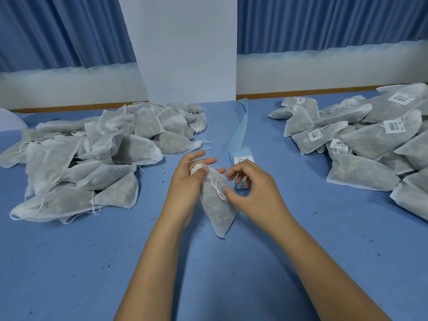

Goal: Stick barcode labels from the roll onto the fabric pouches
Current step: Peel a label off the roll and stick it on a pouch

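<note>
Grips one pouch (216, 205) by its gathered neck with the left hand (185, 184): thumb pressed on the gather, other fingers straight and spread behind it. Holds it tilted, neck up, lower corner on or just above the table (231, 286); cannot tell which. Turns the flat face toward the right hand (253, 188), probably to offer a smooth patch for a label.

Curls the fingers of that hand just beside the drawstring (218, 188), thumb and forefinger tips close but apart. No telling whether a label sits between them.

Places the label strip (242, 158) just behind the right hand, within easy reach, with the spent blue backing (240, 121) trailing away up the table. Sorts by side, apparently: unlabelled heap (92, 154) at the left, labelled heap (370, 140) at the right, so that work passes across.

Shows a barcode and a line of dark characters on each white label there and on the strip, all too small to read. No brand legible anywhere.
</note>
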Tool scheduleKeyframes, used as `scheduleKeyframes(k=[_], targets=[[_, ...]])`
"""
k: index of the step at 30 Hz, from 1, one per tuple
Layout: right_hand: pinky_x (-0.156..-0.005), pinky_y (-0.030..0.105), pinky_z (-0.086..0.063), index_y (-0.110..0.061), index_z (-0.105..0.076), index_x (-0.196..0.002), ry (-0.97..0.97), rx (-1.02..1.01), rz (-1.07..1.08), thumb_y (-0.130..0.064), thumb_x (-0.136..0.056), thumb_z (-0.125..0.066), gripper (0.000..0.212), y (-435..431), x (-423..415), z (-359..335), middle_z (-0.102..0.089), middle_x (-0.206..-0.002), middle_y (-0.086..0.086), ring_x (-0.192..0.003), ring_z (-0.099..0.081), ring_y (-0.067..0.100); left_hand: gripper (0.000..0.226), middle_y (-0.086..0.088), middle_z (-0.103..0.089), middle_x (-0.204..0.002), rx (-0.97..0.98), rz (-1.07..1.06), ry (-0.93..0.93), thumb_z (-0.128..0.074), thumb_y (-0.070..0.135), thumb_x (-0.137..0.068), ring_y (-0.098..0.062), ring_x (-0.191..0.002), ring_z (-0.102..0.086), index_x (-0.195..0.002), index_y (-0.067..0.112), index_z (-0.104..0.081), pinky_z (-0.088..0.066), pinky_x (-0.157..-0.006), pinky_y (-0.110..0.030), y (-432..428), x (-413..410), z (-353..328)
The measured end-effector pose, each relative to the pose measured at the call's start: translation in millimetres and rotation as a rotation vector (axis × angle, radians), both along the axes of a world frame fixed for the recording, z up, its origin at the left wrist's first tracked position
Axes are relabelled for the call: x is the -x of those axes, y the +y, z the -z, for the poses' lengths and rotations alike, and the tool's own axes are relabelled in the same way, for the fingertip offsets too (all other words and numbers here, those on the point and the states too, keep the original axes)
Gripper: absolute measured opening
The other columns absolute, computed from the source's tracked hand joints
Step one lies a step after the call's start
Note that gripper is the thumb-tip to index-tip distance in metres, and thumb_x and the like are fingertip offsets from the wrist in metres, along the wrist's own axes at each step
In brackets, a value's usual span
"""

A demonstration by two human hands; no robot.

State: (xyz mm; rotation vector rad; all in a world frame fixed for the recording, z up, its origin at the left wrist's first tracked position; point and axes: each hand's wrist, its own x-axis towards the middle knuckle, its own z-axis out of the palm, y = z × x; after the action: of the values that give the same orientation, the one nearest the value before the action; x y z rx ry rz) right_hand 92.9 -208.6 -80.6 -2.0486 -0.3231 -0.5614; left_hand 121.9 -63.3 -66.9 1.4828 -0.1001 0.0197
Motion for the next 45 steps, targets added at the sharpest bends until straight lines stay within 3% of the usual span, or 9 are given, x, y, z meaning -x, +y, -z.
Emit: scheduleKeyframes(k=[9,13,16,19,23,30,36,40,45], targets=[[-0.064,0.007,-0.035,-0.008,-0.065,-0.075,-0.093,0.090,0.048,0.000,-0.080,-0.070,0.011,-7.4,-4.6,1.0,-0.054,-0.072,-0.011,-0.064,-0.046,0.005,0.038,-0.002,-0.069,-0.117,0.013,0.065,-0.010,-0.041,-0.007,-0.096,-0.022,-0.096,-0.072,-0.124,0.014,-0.053,-0.057,-0.073,-0.026,-0.3,-1.1,-0.8],[-0.066,0.015,-0.042,-0.002,-0.069,-0.077,-0.297,0.097,0.023,0.007,-0.078,-0.068,0.010,-4.2,-5.6,-3.7,-0.059,-0.080,0.003,-0.071,-0.056,0.009,0.034,0.007,-0.072,-0.113,-0.091,0.174,-0.010,-0.044,0.003,-0.098,-0.018,-0.109,-0.066,-0.123,0.023,-0.057,-0.048,-0.094,-0.033,0.2,1.0,-1.2],[-0.067,0.036,-0.051,-0.001,-0.072,-0.076,-0.319,0.116,0.005,0.008,-0.076,-0.070,0.009,2.3,-9.1,-3.2,-0.064,-0.081,0.011,-0.077,-0.063,0.026,0.027,0.006,-0.071,-0.114,-0.055,0.276,0.016,-0.046,0.016,-0.101,-0.014,-0.103,-0.068,-0.125,0.024,-0.056,-0.049,-0.085,-0.028,0.0,1.5,-1.0],[-0.073,0.030,-0.051,-0.006,-0.075,-0.083,-0.253,0.084,0.033,0.005,-0.077,-0.071,0.013,2.4,-7.9,-1.8,-0.073,-0.084,0.004,-0.076,-0.065,0.022,0.034,0.005,-0.071,-0.113,-0.091,0.312,0.011,-0.059,0.016,-0.095,-0.011,-0.102,-0.068,-0.128,0.026,-0.054,-0.050,-0.081,-0.020,0.7,-0.2,0.9],[-0.074,0.017,-0.044,-0.015,-0.068,-0.085,-0.120,-0.153,0.028,-0.003,-0.083,-0.063,0.013,-6.3,-0.7,-5.9,-0.069,-0.082,-0.010,-0.077,-0.063,0.005,0.048,0.006,-0.072,-0.112,-0.104,0.245,0.005,-0.056,-0.006,-0.089,-0.014,-0.103,-0.068,-0.125,0.026,-0.056,-0.051,-0.085,-0.028,3.3,-3.2,5.0],[-0.073,0.032,-0.046,-0.010,-0.065,-0.077,-0.049,0.178,0.016,-0.008,-0.078,-0.073,0.009,6.1,1.1,3.6,-0.061,-0.074,-0.006,-0.073,-0.051,0.011,0.049,-0.007,-0.070,-0.114,0.168,0.107,0.056,-0.041,-0.016,-0.087,-0.021,-0.103,-0.070,-0.123,0.012,-0.058,-0.058,-0.081,-0.034,-1.1,-4.8,3.7],[-0.072,0.021,-0.041,-0.017,-0.066,-0.072,0.008,0.179,0.015,-0.011,-0.076,-0.075,0.012,2.3,-0.8,5.3,-0.058,-0.070,-0.012,-0.069,-0.046,0.003,0.020,-0.006,-0.071,-0.102,-0.184,-0.037,0.181,-0.061,0.014,-0.091,-0.020,-0.096,-0.066,-0.110,0.015,-0.064,-0.051,-0.079,-0.030,-1.0,-5.7,8.3],[-0.070,0.019,-0.040,-0.020,-0.064,-0.070,0.028,0.171,0.031,-0.011,-0.076,-0.073,0.015,2.3,-0.3,5.0,-0.053,-0.066,-0.018,-0.067,-0.047,0.003,0.034,-0.004,-0.069,-0.108,-0.186,-0.042,0.287,-0.067,0.036,-0.088,-0.020,-0.101,-0.066,-0.114,0.016,-0.060,-0.054,-0.090,-0.038,0.2,-6.4,6.4],[-0.071,0.024,-0.044,-0.016,-0.067,-0.073,0.021,0.158,0.011,-0.009,-0.077,-0.072,0.010,3.6,-0.4,5.5,-0.059,-0.069,-0.013,-0.067,-0.047,0.004,0.041,-0.010,-0.067,-0.112,-0.160,-0.145,0.233,-0.078,0.015,-0.079,-0.025,-0.104,-0.066,-0.116,0.013,-0.061,-0.054,-0.091,-0.039,-6.3,-2.5,11.4]])
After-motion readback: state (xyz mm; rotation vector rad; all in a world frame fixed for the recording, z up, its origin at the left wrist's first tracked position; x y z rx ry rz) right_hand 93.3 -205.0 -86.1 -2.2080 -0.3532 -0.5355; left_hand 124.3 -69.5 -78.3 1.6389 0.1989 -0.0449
